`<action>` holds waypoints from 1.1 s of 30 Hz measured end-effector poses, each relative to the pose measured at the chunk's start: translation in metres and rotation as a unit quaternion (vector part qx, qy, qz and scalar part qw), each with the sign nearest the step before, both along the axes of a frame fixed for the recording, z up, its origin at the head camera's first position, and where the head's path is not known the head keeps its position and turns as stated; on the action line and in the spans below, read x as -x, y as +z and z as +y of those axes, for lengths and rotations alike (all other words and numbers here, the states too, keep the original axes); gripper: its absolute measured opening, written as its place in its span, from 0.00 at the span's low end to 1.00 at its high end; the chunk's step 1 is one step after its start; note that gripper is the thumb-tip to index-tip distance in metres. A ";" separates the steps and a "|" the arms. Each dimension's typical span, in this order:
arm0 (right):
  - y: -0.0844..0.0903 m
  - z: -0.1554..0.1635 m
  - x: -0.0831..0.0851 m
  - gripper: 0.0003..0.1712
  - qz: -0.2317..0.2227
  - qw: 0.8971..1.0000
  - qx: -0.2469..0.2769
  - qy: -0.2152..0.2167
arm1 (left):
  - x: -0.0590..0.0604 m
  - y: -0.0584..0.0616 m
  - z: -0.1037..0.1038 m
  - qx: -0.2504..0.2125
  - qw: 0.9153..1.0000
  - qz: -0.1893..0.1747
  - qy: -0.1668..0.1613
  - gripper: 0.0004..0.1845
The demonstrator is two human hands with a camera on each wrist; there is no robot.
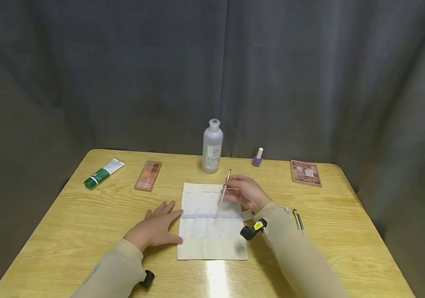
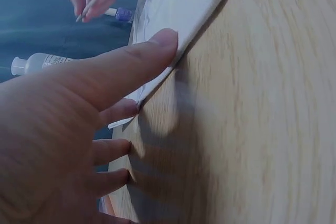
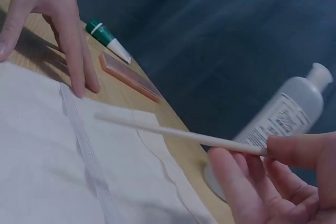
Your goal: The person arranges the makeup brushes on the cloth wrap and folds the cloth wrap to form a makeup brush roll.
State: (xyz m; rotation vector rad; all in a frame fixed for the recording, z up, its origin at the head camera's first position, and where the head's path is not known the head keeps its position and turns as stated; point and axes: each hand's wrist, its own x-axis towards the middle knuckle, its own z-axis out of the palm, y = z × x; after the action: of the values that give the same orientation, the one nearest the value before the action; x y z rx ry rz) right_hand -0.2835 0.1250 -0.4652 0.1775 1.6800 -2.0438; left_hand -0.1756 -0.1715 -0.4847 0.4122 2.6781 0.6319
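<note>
Left hand (image 1: 155, 228), fingers straight, flat on table (image 1: 67, 223) and touching left edge of cloth (image 1: 206, 244). Right hand (image 1: 245, 191) over cloth, pinching thin stick (image 1: 223, 194), tip pointing down at cloth. Beyond: bottle (image 1: 212, 145), polish (image 1: 258, 157), palettes (image 1: 148, 175), tube (image 1: 103, 173).

Your head view is evenly lit from overhead, with white glare on the yellow wooden table (image 1: 217, 275) near its front edge. Your wrist views are dimmer, bluish, and blurred close up; shadows stay soft.
</note>
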 end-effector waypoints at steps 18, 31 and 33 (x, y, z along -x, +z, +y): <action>-0.012 -0.073 0.033 0.21 0.019 0.999 -0.012 -0.024 | 0.002 0.002 -0.001 -0.011 1.000 -0.023 -0.007 0.47; -0.025 -0.103 0.031 0.10 0.034 0.998 -0.059 0.010 | 0.002 0.005 0.000 -0.009 1.000 -0.026 -0.003 0.47; -0.026 -0.105 0.030 0.11 0.029 0.997 -0.066 0.021 | 0.002 0.005 -0.001 -0.008 1.000 -0.027 -0.002 0.47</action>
State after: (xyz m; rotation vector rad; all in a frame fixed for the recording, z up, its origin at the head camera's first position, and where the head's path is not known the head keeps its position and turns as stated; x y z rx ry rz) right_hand -0.3139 0.0196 -0.4912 0.1276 1.8400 -1.9257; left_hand -0.1777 -0.1721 -0.4797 0.3979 2.6228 0.6540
